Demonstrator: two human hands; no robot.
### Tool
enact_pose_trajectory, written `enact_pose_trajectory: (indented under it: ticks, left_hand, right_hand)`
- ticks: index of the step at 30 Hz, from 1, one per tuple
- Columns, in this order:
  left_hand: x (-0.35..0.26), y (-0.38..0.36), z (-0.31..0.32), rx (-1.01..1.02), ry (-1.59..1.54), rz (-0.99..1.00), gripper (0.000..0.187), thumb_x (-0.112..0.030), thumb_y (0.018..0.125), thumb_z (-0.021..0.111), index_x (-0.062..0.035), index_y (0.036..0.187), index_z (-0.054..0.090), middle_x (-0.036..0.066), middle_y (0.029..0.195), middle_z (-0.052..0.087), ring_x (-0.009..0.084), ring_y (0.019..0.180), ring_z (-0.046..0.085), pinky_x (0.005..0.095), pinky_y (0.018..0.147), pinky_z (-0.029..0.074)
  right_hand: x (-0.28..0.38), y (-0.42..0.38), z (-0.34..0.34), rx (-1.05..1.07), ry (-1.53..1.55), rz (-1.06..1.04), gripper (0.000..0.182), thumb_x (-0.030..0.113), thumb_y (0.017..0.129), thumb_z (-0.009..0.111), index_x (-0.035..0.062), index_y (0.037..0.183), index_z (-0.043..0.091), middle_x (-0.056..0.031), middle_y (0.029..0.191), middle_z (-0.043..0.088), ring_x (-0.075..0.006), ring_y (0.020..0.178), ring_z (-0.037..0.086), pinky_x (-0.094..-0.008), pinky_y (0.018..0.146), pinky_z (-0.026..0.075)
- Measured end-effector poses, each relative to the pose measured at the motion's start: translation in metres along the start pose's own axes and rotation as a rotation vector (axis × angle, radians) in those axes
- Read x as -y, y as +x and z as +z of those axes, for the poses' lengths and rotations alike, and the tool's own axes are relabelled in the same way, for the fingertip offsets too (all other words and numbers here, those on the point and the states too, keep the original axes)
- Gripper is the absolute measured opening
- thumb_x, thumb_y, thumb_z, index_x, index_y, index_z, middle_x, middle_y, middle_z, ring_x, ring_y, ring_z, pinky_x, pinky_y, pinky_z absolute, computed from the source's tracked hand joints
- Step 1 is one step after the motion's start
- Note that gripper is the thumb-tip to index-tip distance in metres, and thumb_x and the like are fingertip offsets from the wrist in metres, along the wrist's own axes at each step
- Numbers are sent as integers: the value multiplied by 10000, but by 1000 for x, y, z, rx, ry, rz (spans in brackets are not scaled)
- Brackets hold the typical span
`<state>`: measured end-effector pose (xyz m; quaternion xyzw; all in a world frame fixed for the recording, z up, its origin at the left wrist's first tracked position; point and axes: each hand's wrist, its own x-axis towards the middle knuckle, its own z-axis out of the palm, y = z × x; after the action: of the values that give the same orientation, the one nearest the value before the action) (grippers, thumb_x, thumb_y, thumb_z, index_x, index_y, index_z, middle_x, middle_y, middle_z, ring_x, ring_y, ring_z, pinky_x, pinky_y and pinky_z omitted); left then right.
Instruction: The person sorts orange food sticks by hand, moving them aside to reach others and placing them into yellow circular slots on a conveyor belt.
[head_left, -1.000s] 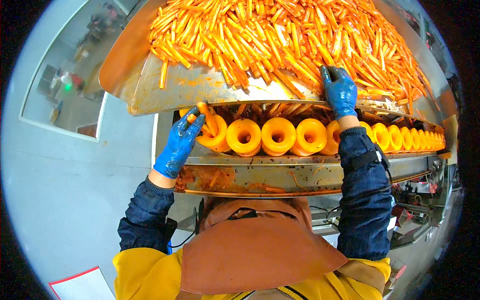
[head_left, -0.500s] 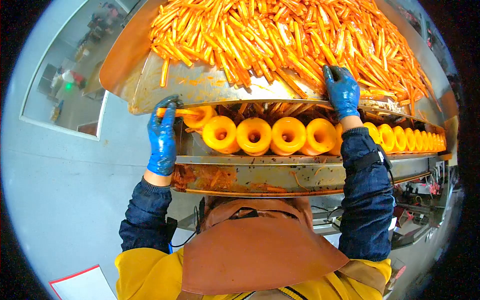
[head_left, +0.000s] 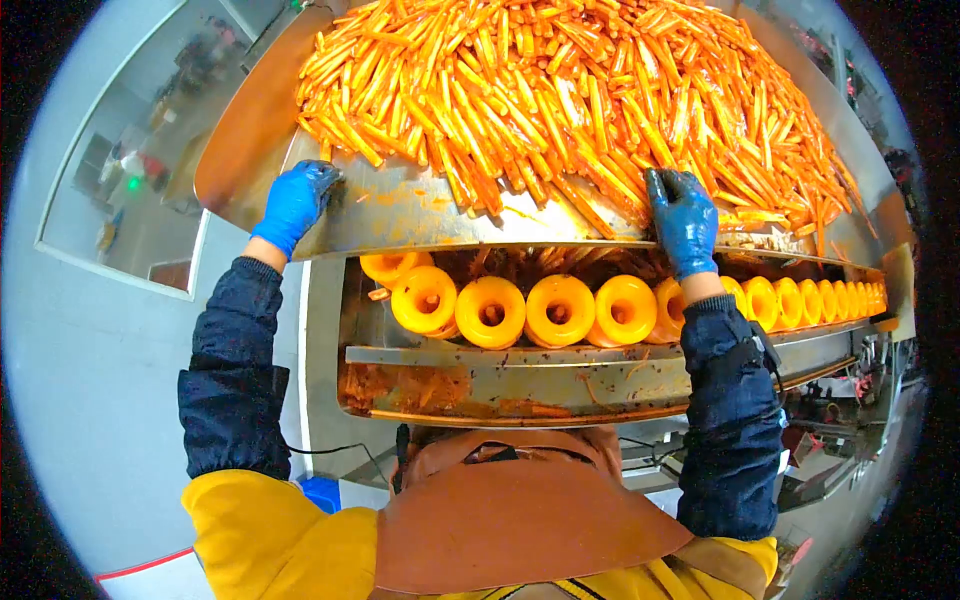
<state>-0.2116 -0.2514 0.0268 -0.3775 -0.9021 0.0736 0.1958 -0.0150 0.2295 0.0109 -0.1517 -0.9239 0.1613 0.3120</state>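
My left hand (head_left: 298,203), in a blue glove with darkened fingertips, is at the left end of the metal tray (head_left: 385,225). Its fingers curl closed over a lone orange stick, mostly hidden under them. On the right, my gloved right hand (head_left: 686,218) rests at the tray's front edge, fingers bent down against the pile of glossy orange sticks (head_left: 560,110). What lies beneath those fingertips is hidden. Below the tray runs a row of yellow funnel-shaped cups (head_left: 559,311); a stick end shows inside some of them.
A metal ledge (head_left: 500,360) with orange residue runs in front of the cups. A brown apron (head_left: 520,520) covers my front. To the left is a pale wall with a window (head_left: 130,190); people are blurred behind it. Other equipment stands at the far right.
My left hand has let go of the stick at the leftmost cup and moved up-left onto the tray. My right hand stays at the pile's edge. The view has shifted, so the cups appear lower.
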Motion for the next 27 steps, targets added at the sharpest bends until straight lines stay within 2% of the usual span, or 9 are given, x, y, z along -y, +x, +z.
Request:
enact_pose_trajectory:
  ticks: [2, 6, 8, 12, 16, 18, 20, 25, 27]
  left_hand:
    - [-7, 27, -16, 352, 106, -23, 326, -148, 805, 571, -204, 1119, 640, 107, 1074, 640, 329, 941, 613, 393, 792, 516]
    - [13, 60, 22, 14, -230, -217, 384, -290, 843, 574, -167, 1208, 587, 153, 1116, 624, 351, 1005, 595, 410, 847, 498]
    - [15, 78, 45, 2, -481, -752, 557, -456, 858, 553, -91, 1278, 518, 229, 1122, 607, 378, 1034, 586, 432, 897, 468]
    - [-18, 88, 25, 262, -383, -510, 656, -525, 861, 525, -51, 1312, 468, 267, 1131, 589, 387, 1049, 580, 444, 915, 452]
    - [-10, 82, -19, 362, -273, -472, 518, -315, 839, 565, -177, 1330, 468, 211, 1065, 632, 377, 947, 623, 437, 872, 485]
    - [-4, 73, -6, 182, -157, -273, 610, -180, 754, 612, -232, 1341, 454, 157, 1108, 626, 339, 974, 620, 420, 885, 479]
    - [-14, 75, -1, -59, 145, 363, 703, -105, 691, 633, -221, 1356, 435, 109, 1134, 610, 301, 1015, 603, 418, 899, 462]
    - [-58, 94, -11, 255, -73, 368, 410, -113, 661, 639, -45, 1063, 596, 161, 1008, 596, 358, 926, 590, 422, 827, 486]
    - [-75, 89, -11, 183, -144, 387, 422, -113, 661, 643, -44, 1074, 590, 163, 1001, 595, 358, 916, 591, 422, 809, 492]
  right_hand:
    - [-2, -1, 4, -70, 49, -30, 282, 326, 849, 622, 54, 875, 693, -140, 880, 659, -318, 813, 632, -384, 744, 505]
    - [2, 0, 0, -57, 71, -46, 229, 283, 840, 640, 61, 854, 697, -131, 853, 659, -308, 785, 635, -376, 717, 502]
    - [2, -1, 2, -61, 76, -30, 224, 280, 836, 647, 62, 852, 695, -130, 848, 658, -303, 771, 634, -376, 703, 502]
    - [-3, -1, 4, -61, 131, -23, 209, 268, 837, 648, 65, 856, 695, -127, 830, 649, -298, 746, 631, -366, 676, 500]
    - [2, -1, -1, -40, 120, -53, 201, 256, 839, 645, 61, 856, 694, -126, 825, 646, -306, 731, 623, -367, 671, 497]
    - [2, 0, 0, -48, 117, -61, 203, 255, 839, 645, 59, 855, 693, -128, 830, 647, -308, 742, 625, -365, 676, 498]
    - [4, 0, -1, -51, 119, -51, 207, 258, 839, 645, 58, 855, 693, -129, 837, 649, -309, 751, 626, -366, 682, 499]
    - [-1, -1, 1, -67, 110, -79, 233, 282, 844, 636, 56, 858, 694, -132, 871, 657, -315, 786, 631, -377, 713, 505]
    - [1, 0, 0, -57, 92, -59, 245, 292, 846, 632, 56, 861, 695, -133, 876, 658, -317, 792, 630, -378, 719, 505]
